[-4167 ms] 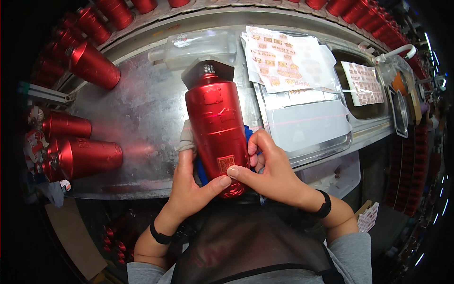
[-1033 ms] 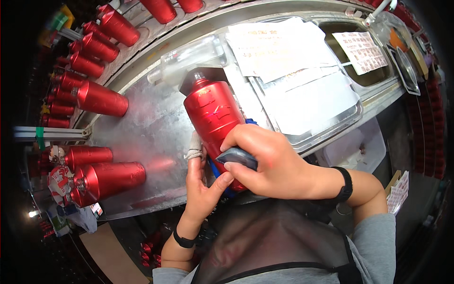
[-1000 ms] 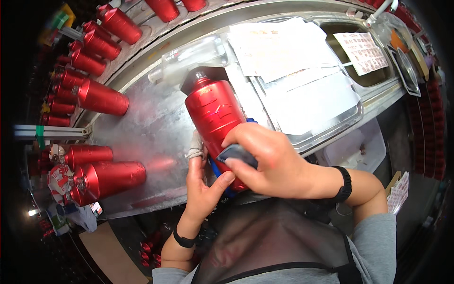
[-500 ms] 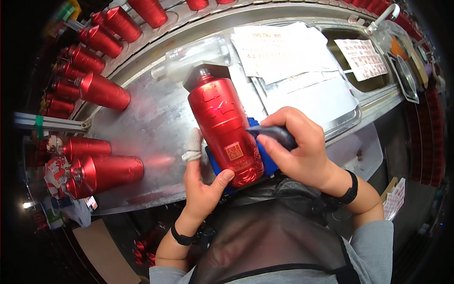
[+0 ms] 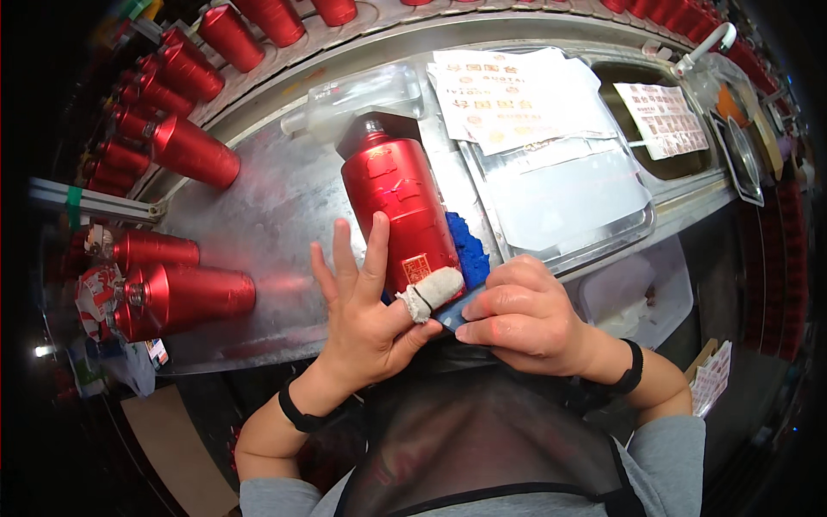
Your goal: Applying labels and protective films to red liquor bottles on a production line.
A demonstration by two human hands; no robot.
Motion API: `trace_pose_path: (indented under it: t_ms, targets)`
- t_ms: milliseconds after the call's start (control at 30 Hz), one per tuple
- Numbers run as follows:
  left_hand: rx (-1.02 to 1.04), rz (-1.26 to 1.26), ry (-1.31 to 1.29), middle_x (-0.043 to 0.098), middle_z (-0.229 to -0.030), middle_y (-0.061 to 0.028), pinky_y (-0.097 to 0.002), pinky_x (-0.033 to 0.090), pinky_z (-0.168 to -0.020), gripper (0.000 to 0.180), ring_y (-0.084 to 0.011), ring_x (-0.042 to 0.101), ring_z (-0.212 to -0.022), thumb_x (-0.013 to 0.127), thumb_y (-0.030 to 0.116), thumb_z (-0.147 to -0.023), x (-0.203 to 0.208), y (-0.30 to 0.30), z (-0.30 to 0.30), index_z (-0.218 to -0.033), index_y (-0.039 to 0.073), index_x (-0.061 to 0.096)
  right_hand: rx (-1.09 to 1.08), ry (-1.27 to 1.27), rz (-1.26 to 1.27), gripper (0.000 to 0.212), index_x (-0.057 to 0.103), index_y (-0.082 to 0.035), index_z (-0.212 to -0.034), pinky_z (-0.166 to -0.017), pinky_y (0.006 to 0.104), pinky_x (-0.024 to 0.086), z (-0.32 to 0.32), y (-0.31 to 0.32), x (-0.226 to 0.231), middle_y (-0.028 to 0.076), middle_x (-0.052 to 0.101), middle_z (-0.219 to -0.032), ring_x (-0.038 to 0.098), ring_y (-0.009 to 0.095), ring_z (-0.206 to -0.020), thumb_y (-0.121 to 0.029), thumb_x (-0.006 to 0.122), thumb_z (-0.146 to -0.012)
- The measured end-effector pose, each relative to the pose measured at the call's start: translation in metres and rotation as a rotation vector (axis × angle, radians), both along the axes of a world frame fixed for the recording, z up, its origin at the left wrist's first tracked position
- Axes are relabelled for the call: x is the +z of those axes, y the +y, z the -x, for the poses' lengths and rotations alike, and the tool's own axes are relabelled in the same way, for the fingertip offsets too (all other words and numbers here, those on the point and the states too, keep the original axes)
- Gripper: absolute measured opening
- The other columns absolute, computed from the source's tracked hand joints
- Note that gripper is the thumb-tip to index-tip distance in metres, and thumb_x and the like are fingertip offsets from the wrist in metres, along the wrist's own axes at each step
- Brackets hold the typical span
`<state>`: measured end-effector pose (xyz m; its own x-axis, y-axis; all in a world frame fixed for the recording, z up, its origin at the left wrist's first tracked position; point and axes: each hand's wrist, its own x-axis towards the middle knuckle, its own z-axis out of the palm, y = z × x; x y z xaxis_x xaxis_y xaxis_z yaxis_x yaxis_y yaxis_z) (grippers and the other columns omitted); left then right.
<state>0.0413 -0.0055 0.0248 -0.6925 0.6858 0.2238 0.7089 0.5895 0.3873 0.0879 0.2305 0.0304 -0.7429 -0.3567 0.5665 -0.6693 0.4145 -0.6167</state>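
A shiny red bottle [image 5: 401, 202] with a bare threaded metal neck lies on its side on the metal worktop. Its neck rests at a dark angular block [image 5: 405, 126], and blue cloth [image 5: 468, 250] shows beneath it. At its base end, my right hand [image 5: 530, 314] pinches a dark blue flat scraper [image 5: 461, 312]. My left hand [image 5: 366, 319] has its fingers spread, three of them raised over the bottle's side. Its index finger wears a white cloth finger sleeve [image 5: 435, 291], laid across the bottle's lower end beside the scraper. Whether the sleeve touches the scraper is unclear.
More red bottles [image 5: 194, 151] line a conveyor [image 5: 362, 21] around the back and left. Two others [image 5: 189, 297] lie at the worktop's left edge. Printed sheets [image 5: 517, 95] cover a clear tray [image 5: 573, 207] at right, beside a sink [image 5: 689, 164]. A clear box [image 5: 370, 95] lies behind.
My right hand has drawn the scraper from the bottle's right side down to its base. My left hand has moved from the bottle's left side over its lower end, fingers now spread.
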Motion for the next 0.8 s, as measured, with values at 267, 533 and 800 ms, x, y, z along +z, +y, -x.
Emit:
trace_pose_path:
  t_ms: [267, 533, 800]
  targets:
    - [0.057, -0.086, -0.043, 0.012, -0.163, -0.0246, -0.0646, -0.012, -0.111, 0.041, -0.0459, -0.007, -0.150, 0.054, 0.054, -0.095, -0.033, -0.029, -0.021, -0.120, 0.028, 0.073, 0.049, -0.105, 0.085, 0.031, 0.069, -0.010, -0.092, -0.074, 0.0386, 0.045, 0.010, 0.009, 0.012, 0.004, 0.064, -0.089, 0.061, 0.026, -0.085, 0.000, 0.073, -0.063]
    - [0.190, -0.124, -0.121, 0.011, -0.163, -0.0245, -0.0657, -0.011, -0.110, 0.050, -0.0467, -0.004, -0.150, 0.050, 0.059, -0.096, -0.039, -0.032, -0.027, -0.129, 0.026, 0.068, 0.165, -0.208, 0.062, 0.032, 0.069, -0.009, -0.092, -0.078, 0.0387, 0.047, 0.002, 0.006, 0.009, 0.005, 0.064, -0.089, 0.061, 0.027, -0.088, 0.001, 0.070, -0.061]
    - [0.189, -0.179, -0.070, 0.014, -0.163, -0.0232, -0.0674, -0.007, -0.110, 0.046, -0.0476, 0.005, -0.149, 0.052, 0.055, -0.095, -0.017, -0.012, 0.003, -0.128, 0.027, 0.068, -0.156, -0.428, 0.261, 0.020, 0.068, 0.000, -0.093, -0.068, 0.0316, 0.049, 0.003, -0.005, 0.004, 0.011, 0.066, -0.083, 0.064, 0.024, -0.076, -0.001, 0.077, -0.076]
